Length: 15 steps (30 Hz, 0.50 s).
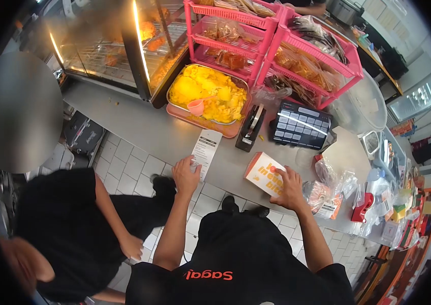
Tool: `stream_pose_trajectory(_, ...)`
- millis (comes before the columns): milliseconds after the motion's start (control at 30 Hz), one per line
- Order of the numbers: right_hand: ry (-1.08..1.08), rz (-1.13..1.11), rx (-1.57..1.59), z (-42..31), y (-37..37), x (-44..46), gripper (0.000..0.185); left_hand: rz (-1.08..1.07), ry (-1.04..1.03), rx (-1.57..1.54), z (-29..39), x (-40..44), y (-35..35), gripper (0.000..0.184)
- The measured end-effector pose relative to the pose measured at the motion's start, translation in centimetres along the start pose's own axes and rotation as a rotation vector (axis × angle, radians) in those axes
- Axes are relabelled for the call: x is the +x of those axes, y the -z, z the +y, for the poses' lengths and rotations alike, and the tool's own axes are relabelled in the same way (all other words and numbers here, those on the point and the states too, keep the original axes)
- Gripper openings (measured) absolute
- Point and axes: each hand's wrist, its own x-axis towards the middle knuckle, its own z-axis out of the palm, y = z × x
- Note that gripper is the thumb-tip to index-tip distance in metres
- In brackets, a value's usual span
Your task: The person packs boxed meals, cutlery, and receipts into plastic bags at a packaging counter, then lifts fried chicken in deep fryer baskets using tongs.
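My left hand [186, 175] rests at the left edge of a long printed paper receipt [207, 145] on the metal counter, its fingers slightly spread and touching the paper. My right hand [290, 189] grips the right side of a small white cardboard food box [265, 172] with orange lettering and a red side, fingers over the top and thumb at the near edge. Between and beyond my hands stands a black tape dispenser [251, 128]. Behind the box is a tablet [301, 125] showing a grid of buttons.
A metal tray of yellow food [210, 87] with a pink scoop [195, 107] sits beyond the receipt. Pink tiered baskets [264, 43] hold bagged goods. A lit display case [142, 51] stands left. Plastic bags and a red tape dispenser [362, 207] lie right. A co-worker [68, 223] stands at left.
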Motion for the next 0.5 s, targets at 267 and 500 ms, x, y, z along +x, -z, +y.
stream_pose_trajectory(267,-0.086,-0.035,-0.029,0.3,0.3,-0.2,0.093,-0.115,0.23,-0.014,1.3,2.5,0.1,0.067)
stream_pose_trajectory(500,-0.067,-0.001,-0.011,1.1,-0.2,-0.6,0.095,-0.242,0.312,0.068,1.4,3.1,-0.2,0.054)
